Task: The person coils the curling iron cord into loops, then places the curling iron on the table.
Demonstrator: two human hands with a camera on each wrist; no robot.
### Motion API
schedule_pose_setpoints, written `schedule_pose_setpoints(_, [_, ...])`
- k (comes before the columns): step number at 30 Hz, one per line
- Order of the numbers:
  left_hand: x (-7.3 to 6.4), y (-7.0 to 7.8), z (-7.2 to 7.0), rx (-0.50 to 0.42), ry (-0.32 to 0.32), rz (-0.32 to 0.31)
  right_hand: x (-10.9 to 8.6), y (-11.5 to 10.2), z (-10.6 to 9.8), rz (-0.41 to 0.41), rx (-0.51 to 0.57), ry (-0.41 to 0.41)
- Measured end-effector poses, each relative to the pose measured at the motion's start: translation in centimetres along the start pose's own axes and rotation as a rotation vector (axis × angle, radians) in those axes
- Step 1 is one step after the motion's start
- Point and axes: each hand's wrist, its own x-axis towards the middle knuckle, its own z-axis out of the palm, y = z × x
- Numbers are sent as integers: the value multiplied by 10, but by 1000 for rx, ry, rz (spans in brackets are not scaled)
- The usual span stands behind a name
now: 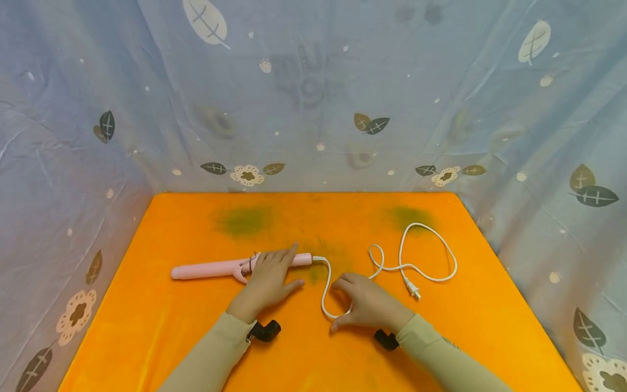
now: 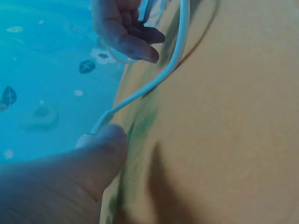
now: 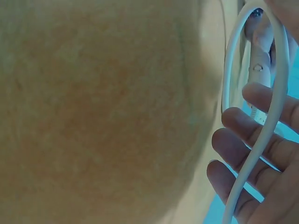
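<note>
A pink curling iron [image 1: 210, 269] lies on the orange tabletop, its barrel pointing left. My left hand [image 1: 268, 280] rests over its handle with extended fingers, the thumb held apart; the palm side is hidden. From the handle's right end runs a white power cord [image 1: 325, 283], which curves down to my right hand [image 1: 374, 302]. In the right wrist view the cord [image 3: 261, 144] crosses the inner side of my loosely bent fingers [image 3: 233, 147], which are not closed around it. The left wrist view shows the cord [image 2: 154, 84] rising in an arc between both hands.
On the right the cord continues in loose loops and ends in a two-prong plug [image 1: 413, 289]. Green stains [image 1: 245, 220] mark the orange tabletop [image 1: 313, 359]. A pale patterned curtain [image 1: 313, 130] surrounds its back and sides. Black wrist devices [image 1: 266, 331] sit by both cuffs.
</note>
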Motion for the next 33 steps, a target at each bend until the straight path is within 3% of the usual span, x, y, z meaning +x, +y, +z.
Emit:
schedule_pose_setpoints(8, [0, -1, 5, 57, 40, 13, 1, 0, 2, -79, 45, 4])
schedule_pose_setpoints(19, [2, -5, 14, 156, 162, 43, 2, -2, 4, -202, 77, 56])
schedule_pose_setpoints(25, [4, -5, 19, 184, 155, 39, 4, -4, 3, -254, 14, 104])
schedule_pose_setpoints(33, [4, -6, 22, 203, 148, 31, 7, -13, -4, -252, -43, 132])
